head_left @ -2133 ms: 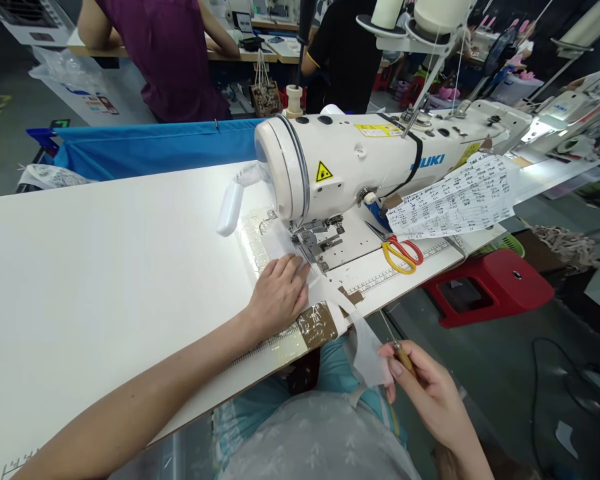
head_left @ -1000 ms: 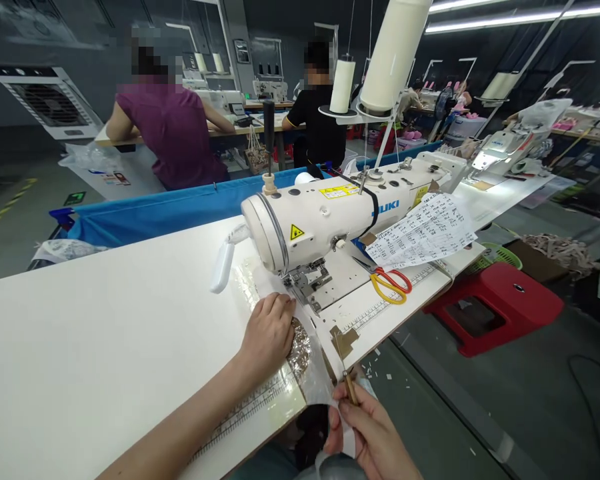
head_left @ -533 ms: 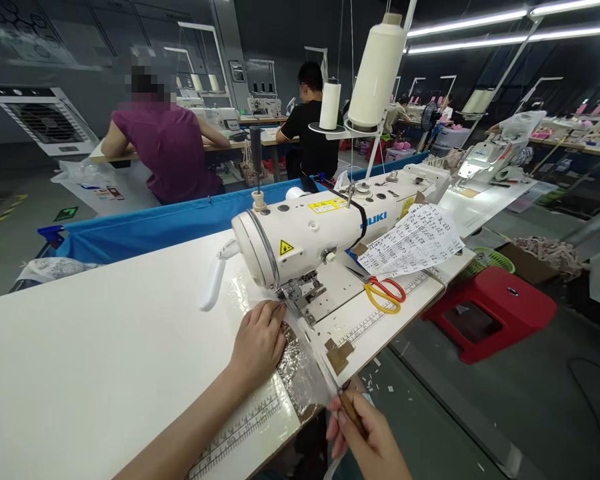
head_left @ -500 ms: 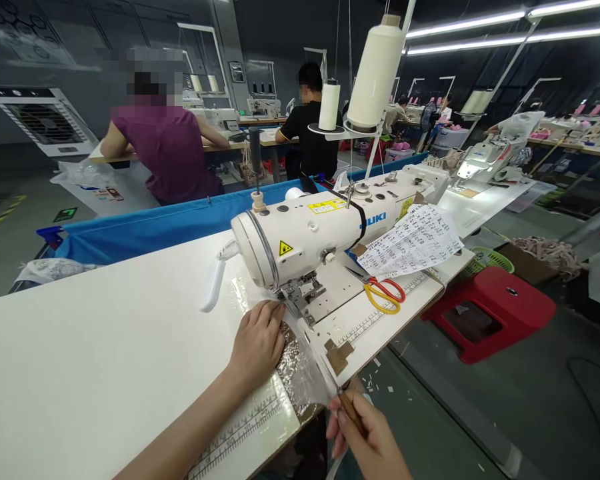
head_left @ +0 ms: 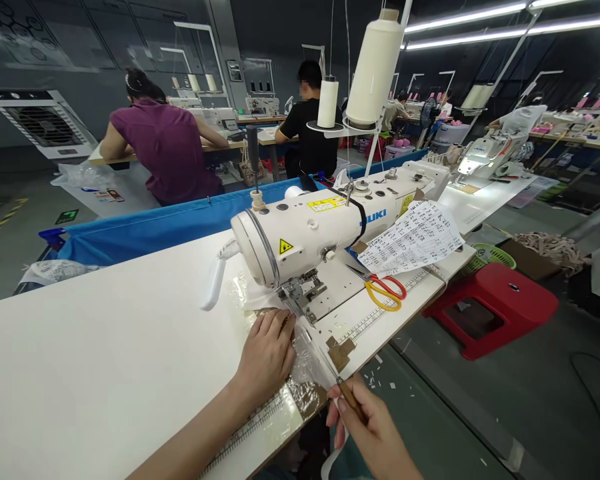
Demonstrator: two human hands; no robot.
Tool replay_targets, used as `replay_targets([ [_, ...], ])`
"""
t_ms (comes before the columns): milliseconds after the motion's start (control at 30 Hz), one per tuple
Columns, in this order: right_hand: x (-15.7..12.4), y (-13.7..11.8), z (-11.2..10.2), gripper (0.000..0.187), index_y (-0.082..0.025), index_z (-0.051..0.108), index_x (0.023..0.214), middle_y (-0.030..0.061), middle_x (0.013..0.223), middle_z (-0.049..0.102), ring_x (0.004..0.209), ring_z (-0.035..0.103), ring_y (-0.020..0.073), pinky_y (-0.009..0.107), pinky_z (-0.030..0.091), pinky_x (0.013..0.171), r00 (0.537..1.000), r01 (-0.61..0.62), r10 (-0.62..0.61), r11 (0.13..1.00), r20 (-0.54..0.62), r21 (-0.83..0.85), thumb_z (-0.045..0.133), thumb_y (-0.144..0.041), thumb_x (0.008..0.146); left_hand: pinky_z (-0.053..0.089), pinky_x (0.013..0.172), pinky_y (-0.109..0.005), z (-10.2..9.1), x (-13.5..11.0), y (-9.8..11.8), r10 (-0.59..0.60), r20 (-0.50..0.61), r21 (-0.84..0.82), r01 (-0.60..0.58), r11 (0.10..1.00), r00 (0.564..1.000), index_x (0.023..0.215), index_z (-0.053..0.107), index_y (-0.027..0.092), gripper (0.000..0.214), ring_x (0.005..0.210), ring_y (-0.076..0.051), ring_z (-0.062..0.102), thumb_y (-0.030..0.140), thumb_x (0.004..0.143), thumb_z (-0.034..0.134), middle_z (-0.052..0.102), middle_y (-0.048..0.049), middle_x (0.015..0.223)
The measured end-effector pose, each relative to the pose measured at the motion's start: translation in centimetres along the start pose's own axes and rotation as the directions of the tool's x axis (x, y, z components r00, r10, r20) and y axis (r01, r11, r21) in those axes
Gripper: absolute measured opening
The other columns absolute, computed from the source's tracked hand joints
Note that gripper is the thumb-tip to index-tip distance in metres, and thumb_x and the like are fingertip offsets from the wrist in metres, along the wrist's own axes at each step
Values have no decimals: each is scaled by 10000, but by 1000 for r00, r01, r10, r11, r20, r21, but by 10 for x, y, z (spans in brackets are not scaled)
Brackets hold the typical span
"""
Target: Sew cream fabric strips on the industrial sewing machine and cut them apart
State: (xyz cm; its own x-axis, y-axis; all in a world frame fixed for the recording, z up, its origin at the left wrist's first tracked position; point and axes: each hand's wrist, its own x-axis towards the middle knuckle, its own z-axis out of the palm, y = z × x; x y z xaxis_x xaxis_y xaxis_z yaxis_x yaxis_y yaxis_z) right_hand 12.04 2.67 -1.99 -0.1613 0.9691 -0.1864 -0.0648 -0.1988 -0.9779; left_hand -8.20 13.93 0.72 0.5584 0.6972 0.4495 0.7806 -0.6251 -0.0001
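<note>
My left hand (head_left: 269, 348) lies palm down on a thin white cloth (head_left: 310, 357) in front of the sewing machine's presser foot (head_left: 300, 293). Its fingers rest flat on the cloth, with the fingertips just short of the foot. At the table's front edge, my right hand (head_left: 367, 420) is closed round a wooden-handled awl (head_left: 351, 401). The awl's thin metal shaft points toward the machine, along the cloth. A white strip (head_left: 336, 460) hangs below the right fingers. The white sewing machine (head_left: 300, 230) stands behind both hands.
Red-and-yellow-handled scissors (head_left: 385, 292) and a handwritten sheet (head_left: 413, 239) lie right of the needle area. Thread cones (head_left: 375, 70) stand above the machine. A red stool (head_left: 495, 310) is at the right. Two people sit at machines beyond the blue cloth trough (head_left: 155, 223).
My left hand has slid back from the presser foot, toward me and slightly right. My right hand has shifted slightly, still round the awl. The white strip below it shows more.
</note>
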Motion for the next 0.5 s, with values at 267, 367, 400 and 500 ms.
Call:
replay_targets([
  [267, -4, -13, -5, 474, -185, 597, 1040, 39, 804, 645, 593, 597, 143, 266, 463, 594, 999, 4, -2, 999, 36, -54, 491, -641, 966, 474, 964, -489, 2, 0, -3, -18, 3, -7, 18, 1000, 1000, 1264, 587, 40, 390, 1177, -336, 522, 144, 937, 402, 599, -193, 1238],
  [367, -6, -19, -10, 383, -184, 619, 1101, 55, 827, 687, 660, 606, 162, 266, 451, 633, 996, 60, -47, 983, 82, -173, 461, -521, 1010, 506, 919, -472, 6, 0, -8, -26, -16, 0, 26, 1000, 1000, 1253, 601, 76, 377, 1139, -326, 553, 162, 946, 399, 610, -177, 1221],
  [400, -6, -22, -12, 339, -185, 631, 1100, 58, 845, 699, 691, 605, 166, 262, 445, 648, 993, 89, -69, 970, 96, -227, 470, -469, 1009, 515, 902, -462, 8, -1, -11, -24, -32, 6, 24, 1000, 999, 1248, 606, 89, 373, 1126, -322, 565, 168, 948, 399, 615, -172, 1211],
  [500, -3, -36, -13, 207, -198, 694, 1030, 28, 829, 672, 729, 561, 157, 228, 408, 630, 986, 162, -138, 915, 93, -368, 553, -313, 932, 546, 834, -424, 17, -2, -23, 13, -104, 17, -11, 1000, 995, 1225, 613, 132, 351, 1064, -305, 608, 179, 938, 415, 632, -154, 1166],
])
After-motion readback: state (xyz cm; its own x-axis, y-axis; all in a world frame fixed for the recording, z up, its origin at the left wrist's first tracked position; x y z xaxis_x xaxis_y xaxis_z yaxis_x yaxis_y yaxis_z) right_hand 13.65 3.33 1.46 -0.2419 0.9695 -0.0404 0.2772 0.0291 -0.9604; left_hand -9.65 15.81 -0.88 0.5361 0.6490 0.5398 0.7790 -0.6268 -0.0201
